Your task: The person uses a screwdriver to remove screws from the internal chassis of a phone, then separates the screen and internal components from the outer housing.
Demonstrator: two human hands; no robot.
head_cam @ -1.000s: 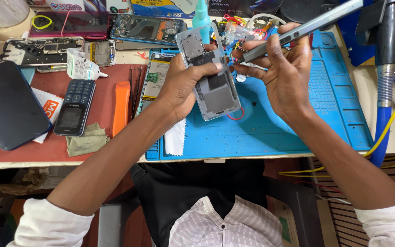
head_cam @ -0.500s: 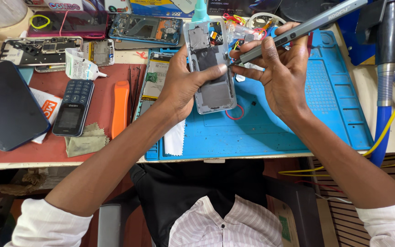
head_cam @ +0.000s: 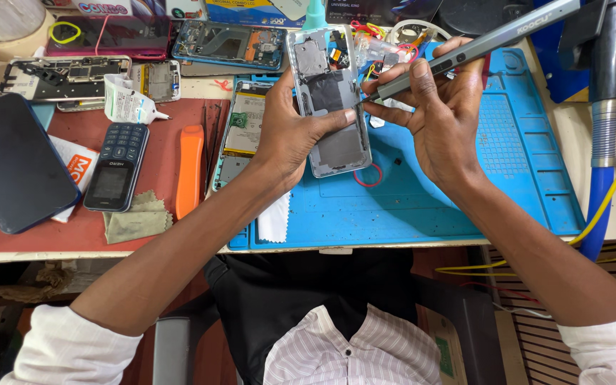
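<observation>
Head view: left hand (head_cam: 290, 135) grips an opened phone (head_cam: 328, 100) from its left, fingers clamped on its edges, thumb across the back. Right hand (head_cam: 440, 114) pinches a grey screwdriver (head_cam: 465, 53), tip at the phone's right edge. Phone's long axis runs away from the person, above a blue mat (head_cam: 507, 178), more upright than half a second ago.
</observation>
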